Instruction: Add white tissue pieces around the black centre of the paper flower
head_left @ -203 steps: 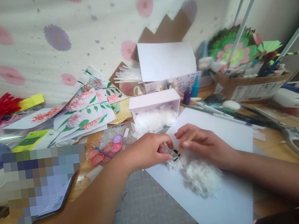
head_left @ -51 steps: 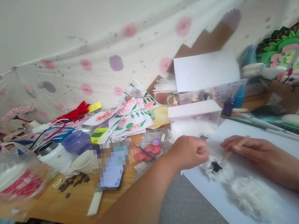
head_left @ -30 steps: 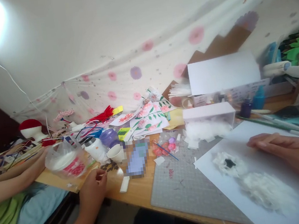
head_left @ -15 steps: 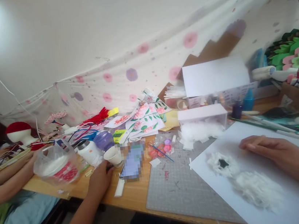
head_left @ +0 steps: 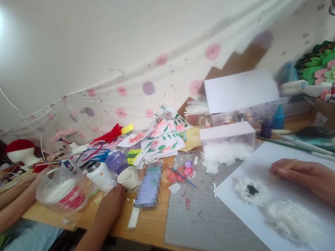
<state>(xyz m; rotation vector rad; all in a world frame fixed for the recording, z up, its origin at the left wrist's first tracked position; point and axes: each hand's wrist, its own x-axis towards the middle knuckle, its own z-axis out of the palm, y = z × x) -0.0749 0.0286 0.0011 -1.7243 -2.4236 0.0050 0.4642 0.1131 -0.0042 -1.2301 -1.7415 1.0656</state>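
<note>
My left hand (head_left: 113, 201) is at the left of a white paper cup (head_left: 126, 178), fingers bent against its lower side; the fingertips are partly hidden. Above the white sheet (head_left: 239, 210) my right hand (head_left: 300, 176) has its fingers closed together, and what they hold, if anything, is too small to make out. Two fluffy white ruffled shapes lie on that sheet: a smaller ring (head_left: 241, 194) with a dark star-shaped centre, and a larger clump (head_left: 292, 220) below it. A phone (head_left: 147, 188), blurred out, lies right of the cup.
A grey cutting mat (head_left: 192, 221) lies under the sheet. Behind are a white box (head_left: 226, 131) with fluffy scraps, red and purple paint pots (head_left: 180, 173), a white bottle (head_left: 99, 173) and a bagged tub (head_left: 67, 196). At left rest a co-worker's forearms (head_left: 14, 205).
The view has shifted slightly. My left hand stays by the cup, a touch lower in view. My right hand keeps its closed shape over the sheet.
</note>
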